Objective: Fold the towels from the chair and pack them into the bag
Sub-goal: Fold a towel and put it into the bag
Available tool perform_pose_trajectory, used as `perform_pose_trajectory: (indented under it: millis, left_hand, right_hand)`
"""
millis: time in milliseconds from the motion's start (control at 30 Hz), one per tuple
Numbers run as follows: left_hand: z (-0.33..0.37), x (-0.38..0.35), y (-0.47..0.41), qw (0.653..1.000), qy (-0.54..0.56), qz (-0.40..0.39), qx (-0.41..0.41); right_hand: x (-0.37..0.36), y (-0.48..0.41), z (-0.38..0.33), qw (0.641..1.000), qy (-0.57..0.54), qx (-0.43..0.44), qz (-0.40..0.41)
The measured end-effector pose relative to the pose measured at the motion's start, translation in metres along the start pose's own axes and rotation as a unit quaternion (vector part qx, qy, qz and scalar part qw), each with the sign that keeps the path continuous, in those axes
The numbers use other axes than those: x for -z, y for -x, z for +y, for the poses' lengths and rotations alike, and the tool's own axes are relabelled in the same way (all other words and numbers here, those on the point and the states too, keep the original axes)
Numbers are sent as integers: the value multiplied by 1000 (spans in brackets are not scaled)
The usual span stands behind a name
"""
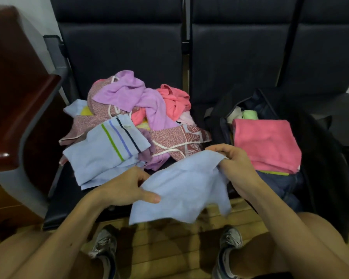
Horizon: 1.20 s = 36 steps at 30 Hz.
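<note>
A light blue towel hangs in front of the seat, held between both hands. My left hand pinches its left edge, thumb on top. My right hand grips its upper right corner. A heap of loose towels lies on the dark chair seat: a purple towel, a coral towel, a patterned maroon cloth and a blue striped towel. To the right stands an open dark bag with a folded pink towel on top inside.
A dark red wooden armrest flanks the chair on the left. Padded seat backs rise behind. Below the towel are the wooden floor, my knees and grey sneakers.
</note>
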<state>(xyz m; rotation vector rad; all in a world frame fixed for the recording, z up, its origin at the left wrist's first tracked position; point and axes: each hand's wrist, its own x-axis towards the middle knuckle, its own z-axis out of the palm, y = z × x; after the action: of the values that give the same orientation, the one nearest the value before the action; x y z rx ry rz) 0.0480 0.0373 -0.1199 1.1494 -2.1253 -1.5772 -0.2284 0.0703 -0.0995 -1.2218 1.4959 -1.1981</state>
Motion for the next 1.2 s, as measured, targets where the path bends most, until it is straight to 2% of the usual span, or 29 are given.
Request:
perform_pose_trajectory:
  millis: [100,233,300,367,567,767,900,1200]
  left_hand:
    - [0,7,1,998,29,54,34]
    - [0,15,-1,957,253,139,30]
    - [-1,17,-2,942,290,168,32]
    - [-1,17,-1,945,267,185,46]
    - [-10,27,6,951,273,130,73]
    - [-14,31,1,902,330,270,74]
    - [-3,17,-4,861,395,317,44]
    - [12,-14,-23,884,300,357,25]
  right_hand:
    - [5,-3,2,999,-8,-27,24]
    - [9,-5,1,995,-53,-63,64]
    - [9,-4,-2,988,-101,-86,75]
    - [8,-4,-3,983,-133,-97,85]
    - [11,-7,-1,976,-119,-105,145]
    - [8,-1,-3,987,-81,-69,117]
    - [0,-3,1,992,-70,-41,102]
    - [-28,7,2,998,-46,25,38]
